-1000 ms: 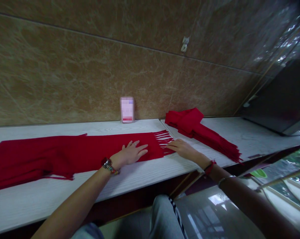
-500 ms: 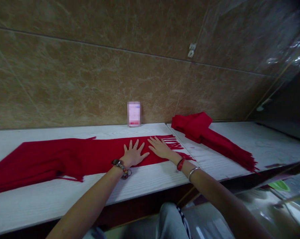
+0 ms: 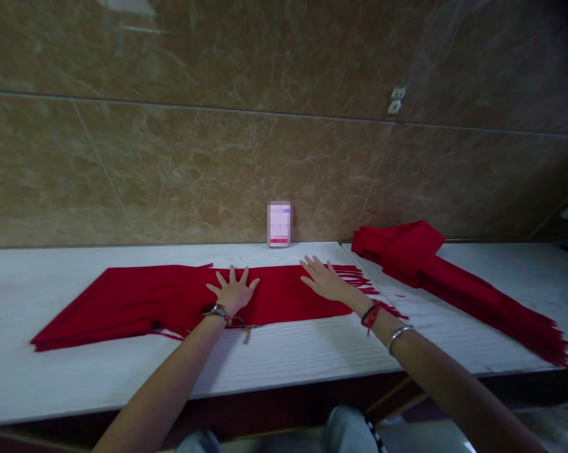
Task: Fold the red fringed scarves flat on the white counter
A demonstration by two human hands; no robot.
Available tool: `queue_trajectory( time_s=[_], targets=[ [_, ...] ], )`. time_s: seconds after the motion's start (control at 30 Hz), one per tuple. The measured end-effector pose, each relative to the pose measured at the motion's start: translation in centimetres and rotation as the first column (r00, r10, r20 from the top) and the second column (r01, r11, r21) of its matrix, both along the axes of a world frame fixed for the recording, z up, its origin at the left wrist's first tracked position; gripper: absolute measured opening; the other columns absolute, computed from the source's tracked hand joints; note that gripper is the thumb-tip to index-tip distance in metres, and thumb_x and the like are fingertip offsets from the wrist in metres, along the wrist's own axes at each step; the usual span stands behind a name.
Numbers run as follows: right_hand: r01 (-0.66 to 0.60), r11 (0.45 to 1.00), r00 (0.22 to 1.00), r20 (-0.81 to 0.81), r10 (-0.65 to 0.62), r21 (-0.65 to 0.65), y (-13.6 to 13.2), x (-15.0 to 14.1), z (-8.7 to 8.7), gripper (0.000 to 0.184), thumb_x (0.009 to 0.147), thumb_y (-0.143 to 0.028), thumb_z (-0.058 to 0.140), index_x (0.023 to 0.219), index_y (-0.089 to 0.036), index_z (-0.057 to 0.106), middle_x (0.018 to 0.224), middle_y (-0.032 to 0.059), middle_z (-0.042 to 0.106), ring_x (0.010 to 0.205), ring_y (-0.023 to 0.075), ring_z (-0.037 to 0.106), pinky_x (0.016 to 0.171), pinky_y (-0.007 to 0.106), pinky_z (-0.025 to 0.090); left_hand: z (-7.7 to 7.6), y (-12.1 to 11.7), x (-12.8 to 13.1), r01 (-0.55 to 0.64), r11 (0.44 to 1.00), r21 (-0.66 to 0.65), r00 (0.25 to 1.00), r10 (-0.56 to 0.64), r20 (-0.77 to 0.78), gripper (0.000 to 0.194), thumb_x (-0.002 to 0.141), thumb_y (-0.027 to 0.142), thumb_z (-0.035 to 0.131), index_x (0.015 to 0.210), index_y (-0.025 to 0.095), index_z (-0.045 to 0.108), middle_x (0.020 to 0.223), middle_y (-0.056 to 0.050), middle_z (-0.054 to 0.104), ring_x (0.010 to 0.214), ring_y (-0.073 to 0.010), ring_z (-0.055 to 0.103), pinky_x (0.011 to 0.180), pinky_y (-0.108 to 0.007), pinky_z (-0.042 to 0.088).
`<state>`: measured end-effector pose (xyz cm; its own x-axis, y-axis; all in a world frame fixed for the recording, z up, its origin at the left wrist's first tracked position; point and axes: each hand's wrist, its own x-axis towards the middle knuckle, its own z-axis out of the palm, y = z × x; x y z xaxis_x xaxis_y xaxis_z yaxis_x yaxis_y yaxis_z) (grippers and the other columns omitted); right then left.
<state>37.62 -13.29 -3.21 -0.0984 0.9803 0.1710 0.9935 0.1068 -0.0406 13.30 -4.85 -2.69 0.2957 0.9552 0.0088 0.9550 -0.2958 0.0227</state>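
Fingers (image 3: 233, 275) are fanning wide on the left hand (image 3: 233, 296), and in this head view they're pressing no more than the top of a flat red fabric scarf with a fringed end (image 3: 284, 294), just left of the frame's middle. Over to the right, the right hand (image 3: 328, 284) is spreading its fingers less widely near the scarf's fringe, its palm facing down and its fingertips reaching the upper edge. Neither hand is gripping anything! That scarf is stretching from the left of the frame past the centre, a slanting fold shaping its left end, all on a long white wood-grained tabletop (image 3: 293, 358). Across on the right, a second bundled red fringed scarf (image 3: 406, 251) is trailing its tassels towards the lower right. Behind, a pixelated pink-and-white rectangular object (image 3: 279, 224) is standing upright by the brown marbled tile wall (image 3: 194, 170).
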Motion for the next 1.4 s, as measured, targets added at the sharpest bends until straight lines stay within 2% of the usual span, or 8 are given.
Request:
queue_trajectory(
  time_s=[0.3, 0.5, 0.63, 0.9, 1.07, 1.23, 1.3, 1.4],
  targets=[
    [-0.102, 0.994, 0.995, -0.025, 0.101, -0.044, 0.6, -3.2, -1.8, 0.053, 0.091, -0.045, 0.027, 0.138, -0.022, 0.030, 0.144, 0.0083, 0.028, 0.133, 0.0281, 0.021, 0.104, 0.054, 0.020, 0.2, -1.5, 0.0, -0.031, 0.998, -0.054, 0.997, 0.035, 0.075, 0.068, 0.082, 0.064, 0.012, 0.140, 0.030, 0.022, 0.149, -0.009, 0.013, 0.130, -0.0466, 0.011, 0.093, -0.071, 0.015],
    [-0.080, 0.989, 0.997, -0.007, 0.079, -0.121, 0.9, -3.4, -0.7, 0.056, 0.091, -0.047, 0.023, 0.139, -0.021, 0.027, 0.147, 0.0084, 0.023, 0.134, 0.0289, 0.015, 0.104, 0.056, 0.018, 2.7, -1.2, -6.2, -0.072, 0.975, 0.212, 0.997, 0.073, 0.005, 0.062, 0.087, 0.058, 0.020, 0.139, 0.026, 0.027, 0.148, -0.012, 0.014, 0.133, -0.0409, 0.007, 0.099, -0.065, 0.014],
    [-0.144, 0.990, 0.990, -0.008, 0.144, -0.007, 2.4, -5.8, 0.0, 0.059, 0.090, -0.050, 0.024, 0.140, -0.019, 0.025, 0.148, 0.0095, 0.018, 0.135, 0.0294, 0.009, 0.104, 0.058, 0.014, 4.0, 0.1, -9.9, -0.034, 0.973, 0.228, 0.999, 0.042, -0.026, 0.059, 0.088, 0.055, 0.022, 0.140, 0.027, 0.023, 0.149, -0.012, 0.013, 0.133, -0.0385, 0.007, 0.098, -0.063, 0.019],
    [-0.188, 0.979, 0.982, -0.005, 0.188, -0.077, 3.7, -8.0, -1.4, 0.056, 0.090, -0.047, 0.023, 0.139, -0.021, 0.029, 0.146, 0.0062, 0.025, 0.133, 0.0287, 0.020, 0.105, 0.054, 0.019, 0.6, 2.9, -13.8, -0.053, 0.989, 0.136, 0.997, 0.061, -0.055, 0.055, 0.089, 0.052, 0.021, 0.138, 0.029, 0.030, 0.148, -0.007, 0.019, 0.132, -0.0389, 0.016, 0.097, -0.063, 0.022],
    [-0.174, 0.982, 0.984, 0.008, 0.175, -0.075, 3.4, -7.6, -1.4, 0.054, 0.091, -0.045, 0.025, 0.139, -0.021, 0.029, 0.146, 0.0061, 0.025, 0.133, 0.0275, 0.020, 0.105, 0.052, 0.019, 1.8, 2.5, -15.0, -0.059, 0.995, 0.074, 0.998, 0.058, 0.019, 0.054, 0.089, 0.050, 0.021, 0.138, 0.028, 0.031, 0.148, -0.008, 0.018, 0.132, -0.0367, 0.019, 0.097, -0.062, 0.025],
    [-0.169, 0.982, 0.985, 0.010, 0.170, -0.079, 3.2, -8.5, -0.1, 0.054, 0.091, -0.043, 0.027, 0.138, -0.018, 0.030, 0.146, 0.0100, 0.024, 0.133, 0.0309, 0.017, 0.103, 0.059, 0.017, 4.5, 2.2, -22.7, -0.404, 0.894, 0.194, 0.914, 0.386, 0.124, 0.050, 0.088, 0.042, 0.028, 0.130, 0.020, 0.042, 0.141, -0.016, 0.031, 0.126, -0.0378, 0.032, 0.091, -0.060, 0.033],
    [-0.224, 0.974, 0.975, -0.014, 0.224, -0.034, 3.3, -10.3, 0.7, 0.055, 0.090, -0.044, 0.028, 0.139, -0.019, 0.028, 0.147, 0.0102, 0.020, 0.134, 0.0317, 0.012, 0.103, 0.061, 0.014, 5.1, 2.2, -26.8, -0.544, 0.837, 0.055, 0.833, 0.530, 0.161, 0.053, 0.084, 0.043, 0.037, 0.124, 0.011, 0.048, 0.128, -0.022, 0.047, 0.114, -0.0360, 0.047, 0.085, -0.050, 0.042],
    [-0.411, 0.912, 0.908, -0.096, 0.409, -0.003, 3.3, -14.0, 1.4, 0.057, 0.089, -0.050, 0.027, 0.141, -0.026, 0.022, 0.149, 0.0060, 0.016, 0.135, 0.0294, 0.009, 0.103, 0.060, 0.013, 5.6, 2.2, -31.0, -0.494, 0.864, -0.101, 0.824, 0.502, 0.261, 0.048, 0.074, 0.045, 0.051, 0.104, 0.009, 0.060, 0.098, -0.016, 0.065, 0.089, -0.0278, 0.062, 0.068, -0.032, 0.049]
  ],
)
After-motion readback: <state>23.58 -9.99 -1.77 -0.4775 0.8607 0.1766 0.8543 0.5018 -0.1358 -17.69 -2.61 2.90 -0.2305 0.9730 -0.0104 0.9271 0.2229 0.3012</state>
